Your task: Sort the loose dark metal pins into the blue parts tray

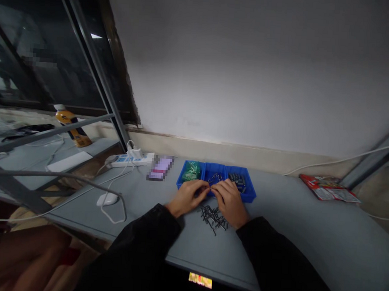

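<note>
My left hand (187,198) and my right hand (229,203) meet over the front wall of a blue compartment tray (213,193). Their fingertips pinch a small thin dark part (210,188), too small to make out clearly. The tray's left compartment holds green pieces (190,171), its middle one thin wire-like parts (215,178), and its right one dark cylindrical parts (237,182). A loose heap of black pin-like parts (213,219) lies on the grey table (201,247) just in front of the tray, beside my right wrist.
Left of the tray are a pixelated phone (160,168), a white power strip (130,160) and a white mouse (107,199) with cables. A red packet (328,188) lies at the right. Metal bars (49,141) cross the left side.
</note>
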Action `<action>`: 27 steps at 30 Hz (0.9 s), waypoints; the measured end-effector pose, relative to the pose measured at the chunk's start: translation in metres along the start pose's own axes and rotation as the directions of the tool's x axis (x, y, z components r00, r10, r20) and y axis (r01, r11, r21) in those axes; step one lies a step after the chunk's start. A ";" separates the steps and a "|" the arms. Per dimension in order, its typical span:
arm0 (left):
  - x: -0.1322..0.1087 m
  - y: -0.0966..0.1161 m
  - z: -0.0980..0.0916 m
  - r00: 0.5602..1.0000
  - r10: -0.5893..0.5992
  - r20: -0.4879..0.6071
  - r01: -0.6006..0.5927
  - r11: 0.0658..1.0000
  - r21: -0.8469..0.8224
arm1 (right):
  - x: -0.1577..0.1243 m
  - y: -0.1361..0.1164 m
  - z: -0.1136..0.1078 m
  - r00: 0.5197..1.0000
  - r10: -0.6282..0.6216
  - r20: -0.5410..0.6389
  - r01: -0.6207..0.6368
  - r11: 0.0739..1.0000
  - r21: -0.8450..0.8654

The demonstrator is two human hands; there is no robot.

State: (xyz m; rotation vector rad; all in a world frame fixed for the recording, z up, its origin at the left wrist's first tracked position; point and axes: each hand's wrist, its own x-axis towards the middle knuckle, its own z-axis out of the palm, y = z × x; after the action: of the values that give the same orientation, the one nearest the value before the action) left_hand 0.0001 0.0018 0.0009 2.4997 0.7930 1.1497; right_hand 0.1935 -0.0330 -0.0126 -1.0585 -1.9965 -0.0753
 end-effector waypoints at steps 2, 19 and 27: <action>0.000 0.001 0.000 1.000 -0.026 0.004 0.026 1.000 -0.008 | 0.000 -0.001 -0.001 1.000 0.004 -0.013 -0.004 1.000 0.011; -0.002 0.002 0.000 0.997 0.001 0.073 -0.004 0.999 0.036 | 0.001 0.000 -0.001 0.999 0.002 -0.033 -0.002 1.000 -0.008; -0.003 0.005 0.001 0.997 0.042 0.070 -0.045 0.998 0.049 | 0.002 -0.002 -0.004 1.000 0.014 -0.020 -0.015 0.999 -0.031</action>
State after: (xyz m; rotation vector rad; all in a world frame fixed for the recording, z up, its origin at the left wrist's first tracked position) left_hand 0.0008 -0.0039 0.0003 2.5949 0.7617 1.0642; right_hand 0.1940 -0.0344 -0.0084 -1.0875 -1.9750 -0.1091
